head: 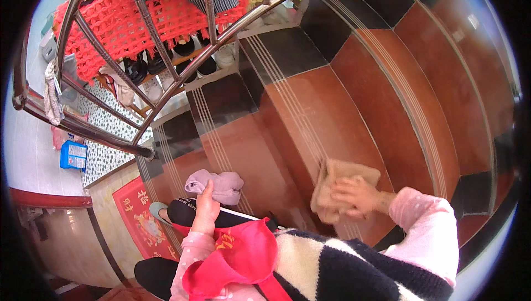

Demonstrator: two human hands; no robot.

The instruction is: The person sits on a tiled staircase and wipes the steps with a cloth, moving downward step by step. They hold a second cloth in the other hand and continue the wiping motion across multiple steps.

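Observation:
A bunched lilac cloth (226, 187) is gripped in my left hand (207, 207), thumb on top, above the lower steps. My right hand (352, 195), slightly blurred, presses a folded tan cloth (346, 168) against a stair tread. Beneath the hands, the tiled staircase (307, 110) has reddish-brown middles, black end tiles and pale grooved lines near the step edges. The palm side of my right hand is hidden.
A metal stair railing (178, 79) curves along the left, with a rag (52, 93) hanging on it. Behind it, a shoe rack (166, 68) stands under a red knitted cover (141, 23). A red printed mat (143, 218) and a blue package (74, 154) lie below.

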